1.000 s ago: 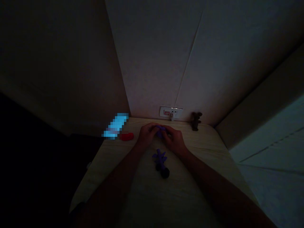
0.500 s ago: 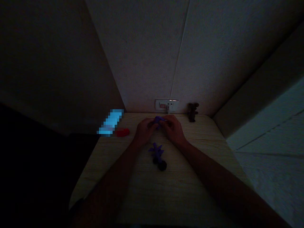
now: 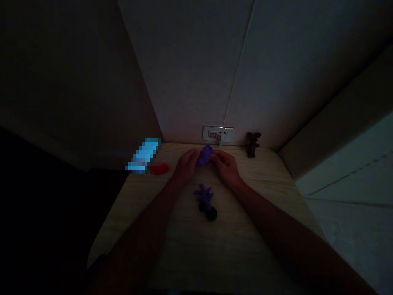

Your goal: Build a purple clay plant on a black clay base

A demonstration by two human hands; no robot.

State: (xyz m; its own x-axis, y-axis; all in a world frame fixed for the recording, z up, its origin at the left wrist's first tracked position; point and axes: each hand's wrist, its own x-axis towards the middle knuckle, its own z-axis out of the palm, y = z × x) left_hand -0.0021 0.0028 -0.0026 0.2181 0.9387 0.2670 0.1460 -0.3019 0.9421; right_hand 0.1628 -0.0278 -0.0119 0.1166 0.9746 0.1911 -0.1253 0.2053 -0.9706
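Note:
Between my two hands, near the back of the wooden tabletop [image 3: 196,254], is a soft purple piece of what looks like modelling clay [image 3: 205,156], broad and thin. My left hand [image 3: 186,166] grips its left edge, fingers closed. On the opposite edge, my right hand [image 3: 226,167] pinches it between thumb and fingers. Closer to me lies a small purple clay figure [image 3: 204,196] with spiky side pieces and round black parts [image 3: 211,213] at its near end. The light is dim, so finer details do not show.
A red curved piece [image 3: 159,168] lies left of my hands, beside a bright pixelated rectangle [image 3: 143,154]. At the back right stands a small dark brown figure [image 3: 252,145]. A wall socket [image 3: 218,134] with a plug sits just above the table's back edge.
The purple piece was mostly covered by my fingers and looked folded; now it shows broader and flatter. My hands have moved slightly apart. The view has shifted a little.

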